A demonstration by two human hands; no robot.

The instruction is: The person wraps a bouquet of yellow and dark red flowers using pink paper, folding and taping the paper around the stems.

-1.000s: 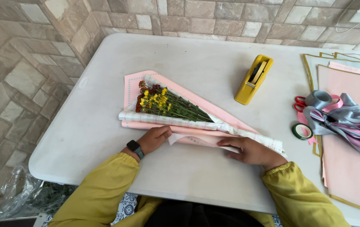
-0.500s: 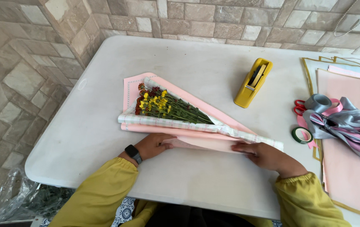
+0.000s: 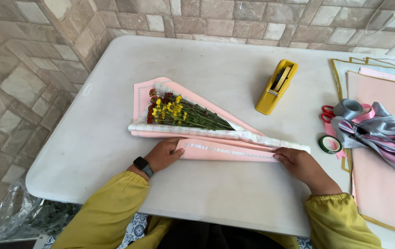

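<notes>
Pink wrapping paper (image 3: pixel 227 151) lies pressed flat under both outstretched hands (image 3: pixel 163 155).

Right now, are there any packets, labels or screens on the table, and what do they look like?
Smartwatch: on the left hand's wrist, small dark square screen, black band.
Pink wrapping paper: a long folded cone around the flowers, under both hands, with a pale patterned edge.
No labels or signs show.
</notes>
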